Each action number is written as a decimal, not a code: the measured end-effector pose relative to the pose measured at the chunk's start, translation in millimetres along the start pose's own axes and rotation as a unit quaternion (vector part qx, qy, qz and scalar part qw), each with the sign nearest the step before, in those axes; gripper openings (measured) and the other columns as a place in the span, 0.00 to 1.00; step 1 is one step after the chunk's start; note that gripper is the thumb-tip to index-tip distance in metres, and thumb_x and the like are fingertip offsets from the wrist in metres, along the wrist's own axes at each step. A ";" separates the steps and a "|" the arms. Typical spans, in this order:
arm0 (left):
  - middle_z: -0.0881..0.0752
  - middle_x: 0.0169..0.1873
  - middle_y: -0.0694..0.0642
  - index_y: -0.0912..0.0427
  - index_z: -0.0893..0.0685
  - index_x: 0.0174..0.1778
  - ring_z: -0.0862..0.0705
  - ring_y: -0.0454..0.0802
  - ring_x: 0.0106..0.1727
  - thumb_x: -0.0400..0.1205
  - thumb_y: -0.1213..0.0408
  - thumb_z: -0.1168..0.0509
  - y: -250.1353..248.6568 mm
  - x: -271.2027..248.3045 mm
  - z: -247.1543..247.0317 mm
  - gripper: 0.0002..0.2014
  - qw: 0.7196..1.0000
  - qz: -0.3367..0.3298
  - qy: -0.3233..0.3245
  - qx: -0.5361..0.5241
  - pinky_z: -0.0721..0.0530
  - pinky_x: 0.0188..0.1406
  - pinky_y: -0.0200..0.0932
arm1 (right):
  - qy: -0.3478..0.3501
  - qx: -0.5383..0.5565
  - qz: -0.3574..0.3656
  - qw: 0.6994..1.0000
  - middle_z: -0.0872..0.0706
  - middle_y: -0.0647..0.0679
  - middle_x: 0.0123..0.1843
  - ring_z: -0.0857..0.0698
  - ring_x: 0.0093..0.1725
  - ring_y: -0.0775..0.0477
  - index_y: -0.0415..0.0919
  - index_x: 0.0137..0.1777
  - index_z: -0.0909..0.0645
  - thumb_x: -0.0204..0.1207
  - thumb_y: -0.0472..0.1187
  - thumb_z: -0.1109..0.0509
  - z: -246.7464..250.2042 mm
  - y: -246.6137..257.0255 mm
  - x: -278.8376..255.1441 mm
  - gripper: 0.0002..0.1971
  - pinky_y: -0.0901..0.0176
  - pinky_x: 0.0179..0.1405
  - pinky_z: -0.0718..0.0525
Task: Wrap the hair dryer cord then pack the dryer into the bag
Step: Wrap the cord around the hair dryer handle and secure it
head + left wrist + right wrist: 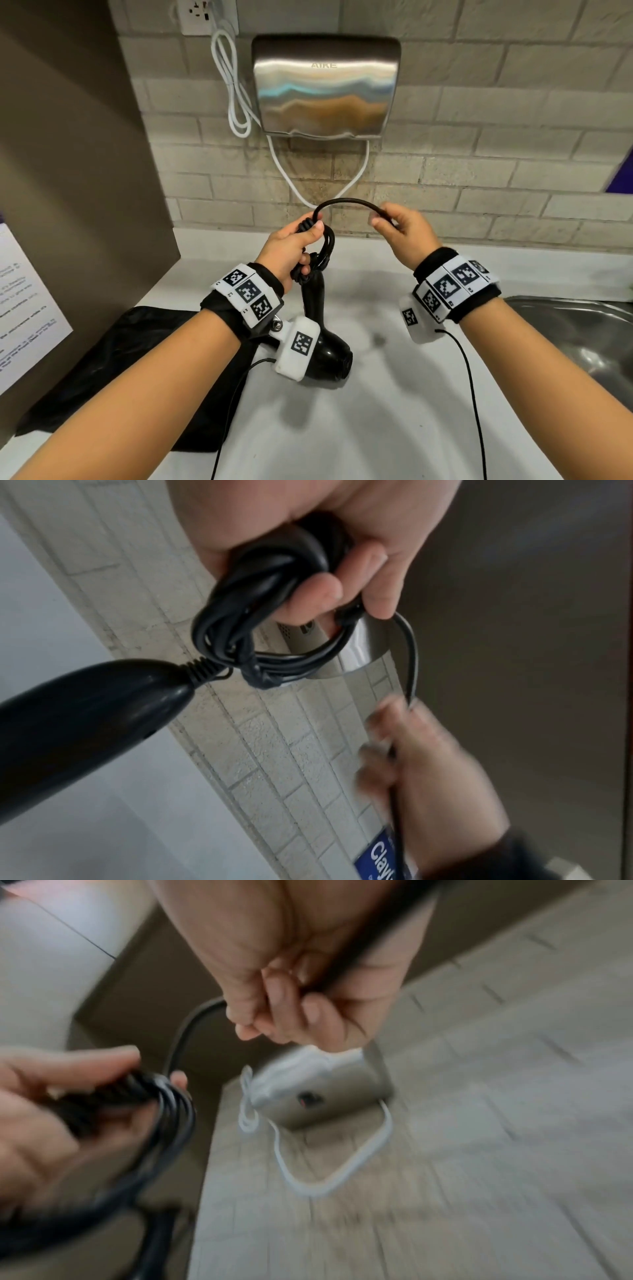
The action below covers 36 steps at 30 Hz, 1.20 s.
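Observation:
A black hair dryer (325, 353) hangs nozzle-down over the white counter, handle (78, 723) up. My left hand (294, 246) grips a bundle of coiled black cord (246, 620) just above the handle's end. From that bundle a free stretch of cord (346, 202) arches over to my right hand (400, 233), which pinches it between thumb and fingers (274, 999). The black bag (137, 370) lies flat on the counter at the left, partly under my left forearm. The plug is not visible.
A steel hand dryer (325, 85) hangs on the brick wall ahead, with a white cable (236, 92) looping from it to a wall socket (202, 15). A steel sink (582, 335) sits at the right. A brown panel with a printed sheet (27, 308) stands left.

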State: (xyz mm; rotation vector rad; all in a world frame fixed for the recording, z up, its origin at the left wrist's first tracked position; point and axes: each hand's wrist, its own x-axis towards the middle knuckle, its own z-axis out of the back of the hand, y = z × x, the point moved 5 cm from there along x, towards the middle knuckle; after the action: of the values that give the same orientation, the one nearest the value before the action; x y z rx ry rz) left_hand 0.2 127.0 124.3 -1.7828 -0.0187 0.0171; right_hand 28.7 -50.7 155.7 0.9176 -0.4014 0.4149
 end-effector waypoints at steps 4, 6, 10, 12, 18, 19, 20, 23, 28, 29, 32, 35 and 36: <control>0.19 0.40 0.43 0.47 0.17 0.53 0.38 0.38 0.14 0.81 0.62 0.35 -0.7 3.1 4.1 0.07 1.000 0.005 -0.011 -0.018 0.36 0.13 0.30 | 0.070 0.042 -0.153 0.985 0.25 0.53 0.29 0.27 0.27 0.60 0.49 0.31 0.24 0.78 0.34 0.35 -21.9 -63.7 -23.2 0.14 0.69 0.31 0.28; 0.20 0.40 0.43 0.46 0.17 0.50 0.38 0.38 0.14 0.82 0.62 0.36 0.1 4.8 5.1 0.06 0.999 0.012 -0.015 -0.034 0.37 0.13 0.30 | 0.087 0.032 -0.191 0.977 0.22 0.52 0.32 0.25 0.32 0.58 0.48 0.30 0.23 0.77 0.33 0.34 -29.7 -91.2 -37.5 0.15 0.61 0.40 0.28; 0.20 0.41 0.43 0.46 0.17 0.49 0.38 0.37 0.13 0.82 0.62 0.36 1.5 7.9 6.2 0.06 0.998 0.016 -0.014 -0.051 0.37 0.13 0.30 | 0.081 -0.047 -0.201 0.975 0.21 0.42 0.42 0.26 0.42 0.47 0.41 0.32 0.20 0.74 0.27 0.33 -32.7 -124.9 -59.4 0.12 0.65 0.49 0.33; 0.20 0.42 0.44 0.47 0.17 0.55 0.38 0.37 0.13 0.82 0.62 0.37 2.0 9.0 5.7 0.08 0.999 0.017 -0.003 -0.047 0.37 0.13 0.29 | 0.100 -0.098 -0.200 0.970 0.23 0.42 0.44 0.27 0.46 0.46 0.33 0.38 0.15 0.75 0.26 0.35 -36.7 -135.0 -66.7 0.09 0.70 0.46 0.35; 0.20 0.42 0.44 0.48 0.19 0.62 0.38 0.38 0.14 0.82 0.62 0.37 3.0 12.6 5.5 0.13 0.999 0.026 0.011 -0.044 0.36 0.12 0.29 | 0.063 -0.126 -0.193 0.971 0.34 0.47 0.55 0.29 0.52 0.45 0.23 0.53 0.18 0.76 0.18 0.44 -41.3 -144.4 -71.1 0.14 0.95 0.43 0.37; 0.21 0.42 0.44 0.47 0.19 0.60 0.38 0.38 0.14 0.82 0.62 0.37 3.1 13.3 5.9 0.11 0.998 0.027 0.009 -0.049 0.36 0.12 0.29 | 0.065 -0.119 -0.190 0.972 0.34 0.51 0.54 0.28 0.53 0.45 0.22 0.57 0.20 0.77 0.19 0.44 -43.3 -147.5 -69.8 0.14 0.95 0.45 0.38; 0.21 0.42 0.43 0.46 0.19 0.57 0.38 0.38 0.14 0.82 0.62 0.37 3.3 13.9 6.2 0.10 0.998 0.029 0.008 -0.052 0.36 0.13 0.29 | 0.065 -0.111 -0.197 0.972 0.33 0.54 0.50 0.26 0.53 0.44 0.23 0.59 0.21 0.77 0.20 0.43 -44.3 -147.6 -68.5 0.14 0.91 0.48 0.36; 0.21 0.41 0.43 0.45 0.18 0.49 0.37 0.37 0.14 0.82 0.61 0.36 3.3 13.8 5.9 0.05 0.998 0.030 0.000 -0.059 0.37 0.13 0.29 | 0.077 -0.137 -0.183 0.971 0.30 0.47 0.50 0.23 0.54 0.39 0.31 0.56 0.16 0.78 0.27 0.39 -47.3 -147.7 -62.4 0.12 0.69 0.56 0.32; 0.23 0.39 0.45 0.47 0.19 0.46 0.28 0.40 0.23 0.82 0.59 0.36 2.4 13.6 8.3 0.02 0.998 0.022 -0.016 -0.063 0.38 0.13 0.30 | 0.083 -0.109 -0.165 0.977 0.17 0.37 0.48 0.20 0.47 0.39 0.34 0.52 0.22 0.77 0.34 0.34 -48.0 -119.5 -52.9 0.06 0.57 0.47 0.25; 0.23 0.39 0.45 0.48 0.19 0.46 0.28 0.40 0.26 0.82 0.59 0.36 2.5 14.0 8.8 0.02 0.998 0.021 -0.020 -0.062 0.38 0.13 0.30 | 0.078 -0.092 -0.144 0.982 0.16 0.36 0.46 0.19 0.46 0.38 0.33 0.49 0.22 0.77 0.34 0.34 -48.1 -108.0 -50.6 0.04 0.55 0.47 0.24; 0.23 0.38 0.44 0.49 0.19 0.46 0.30 0.41 0.31 0.81 0.59 0.36 3.8 15.3 9.0 0.02 0.998 0.021 -0.026 -0.062 0.37 0.13 0.30 | 0.036 0.035 -0.084 0.995 0.15 0.41 0.44 0.18 0.40 0.48 0.40 0.42 0.23 0.77 0.32 0.35 -45.6 -66.8 -46.0 0.05 0.62 0.42 0.21; 0.23 0.37 0.44 0.49 0.18 0.45 0.31 0.41 0.32 0.81 0.58 0.36 5.0 15.5 8.2 0.02 0.998 0.024 -0.026 -0.056 0.36 0.13 0.30 | -0.013 0.194 -0.009 0.981 0.15 0.49 0.41 0.22 0.27 0.60 0.49 0.40 0.27 0.77 0.30 0.38 -40.1 -23.1 -42.3 0.12 0.71 0.34 0.22; 0.23 0.38 0.44 0.50 0.18 0.45 0.31 0.41 0.32 0.81 0.58 0.36 5.1 15.3 7.5 0.02 0.998 0.026 -0.024 -0.054 0.36 0.14 0.30 | -0.025 0.235 0.017 0.972 0.16 0.47 0.41 0.22 0.26 0.61 0.47 0.40 0.27 0.75 0.30 0.39 -38.5 -11.1 -40.9 0.10 0.73 0.33 0.23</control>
State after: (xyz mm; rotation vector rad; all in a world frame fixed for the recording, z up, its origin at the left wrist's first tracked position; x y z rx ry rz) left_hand 15.4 133.6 117.8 -1.8896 -0.0091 0.0978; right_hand 5.5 -32.0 106.7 1.3858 -0.3715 0.5308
